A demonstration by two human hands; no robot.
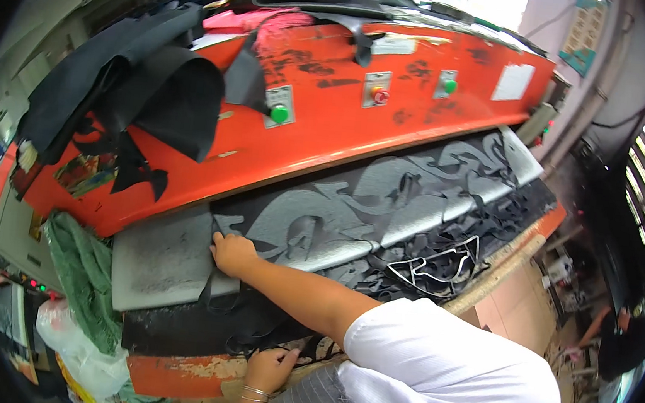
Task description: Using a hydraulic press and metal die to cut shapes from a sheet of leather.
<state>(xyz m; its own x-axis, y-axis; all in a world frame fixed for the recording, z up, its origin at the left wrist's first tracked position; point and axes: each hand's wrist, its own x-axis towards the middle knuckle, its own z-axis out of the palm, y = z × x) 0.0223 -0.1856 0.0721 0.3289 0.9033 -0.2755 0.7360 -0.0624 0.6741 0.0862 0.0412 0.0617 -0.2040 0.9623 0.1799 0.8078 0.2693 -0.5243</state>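
My right hand [233,255] reaches across to the left end of a dark sheet with curved cut-outs [354,197]. Its fingers close on the sheet's edge, where a narrow strip hangs down. The sheet lies on a long pale grey board [165,260], whose surface shows through the openings. Lower down, close to my body, my left hand [269,369] is at the table's front edge, wearing thin bracelets. Its fingers are bent together beside black scraps [247,342]; what they hold, if anything, I cannot make out.
An orange machine beam [321,135] with green and red buttons spans above the board. Black sheets [154,92] drape over it. A bent metal outline frame [436,271] rests on cut scraps at right. Green cloth [83,272] and white plastic bags [80,341] are at left.
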